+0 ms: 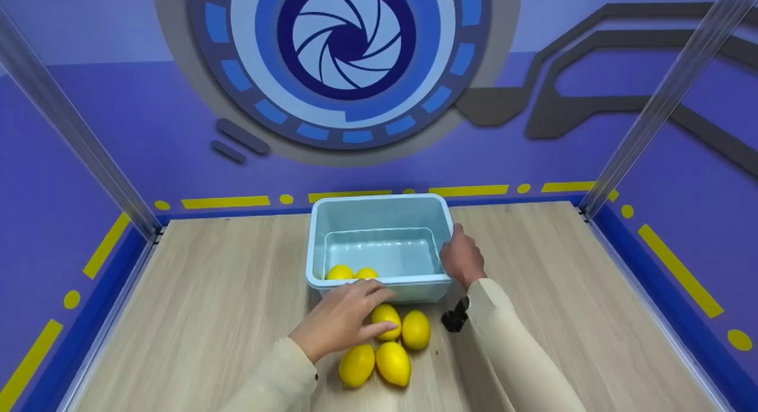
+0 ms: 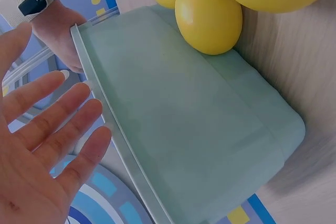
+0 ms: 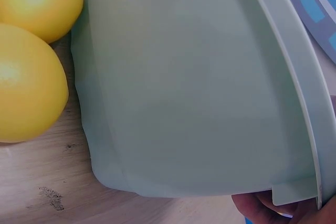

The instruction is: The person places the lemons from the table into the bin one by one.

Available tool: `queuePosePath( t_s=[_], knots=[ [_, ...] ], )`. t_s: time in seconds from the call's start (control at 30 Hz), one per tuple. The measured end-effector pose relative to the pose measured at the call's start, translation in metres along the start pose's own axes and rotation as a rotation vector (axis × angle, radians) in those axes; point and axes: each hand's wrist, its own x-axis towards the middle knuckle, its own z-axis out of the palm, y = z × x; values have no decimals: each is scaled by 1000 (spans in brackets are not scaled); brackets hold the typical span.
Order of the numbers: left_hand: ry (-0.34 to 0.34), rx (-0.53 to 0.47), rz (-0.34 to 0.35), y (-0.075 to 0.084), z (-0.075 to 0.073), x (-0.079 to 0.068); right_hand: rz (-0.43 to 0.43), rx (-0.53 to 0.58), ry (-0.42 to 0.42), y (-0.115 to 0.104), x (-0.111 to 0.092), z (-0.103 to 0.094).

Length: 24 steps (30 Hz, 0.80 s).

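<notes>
And here's the right hand (image 1: pixel 463 255) with a firm grip on the right rim of the pale blue plastic bin (image 1: pixel 411 290), which sits by the middle of the surface's (image 1: pixel 225 293) far edge! The left hand (image 1: pixel 340 320) is free, fingers spread and holding nothing, up at the bin's near rim (whether the fingertips brush it, I can't tell).

Inside, two lemons: one (image 1: pixel 340 272) tucked into the near left corner, another (image 1: pixel 366 273) just to its right, both just beyond the left hand's fingers.

Out front, four more, between the bin and the surface's near edge! The upper-left lemon (image 1: pixel 388 317) lies below the left hand, its thumb crossing in front; the upper-right lemon (image 1: pixel 416 330) sits just beside it, nearest of the four to the right hand. Closer to the near edge, the lower-left lemon (image 1: pixel 357 366) and lower-right lemon (image 1: pixel 393 363) pair up, with the left hand above and to their left.
</notes>
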Motion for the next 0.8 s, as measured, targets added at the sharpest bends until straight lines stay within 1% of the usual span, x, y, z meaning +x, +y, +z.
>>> queuePosePath(
  t_s=[0.17, 0.4, 0.63, 0.8],
  knots=[
    [-20, -10, -3, 2, 2, 2, 35, 19, -17, -1, 0, 0],
    [-74, -31, -33, 4, 5, 3, 51, 26, -21, -3, 0, -1],
    [-59, -16, -8, 6, 9, 4, 59, 27, -27, -4, 0, -2],
    [-41, -15, 9, 7, 11, 5, 43, 25, -17, -3, 0, -1]
  ],
)
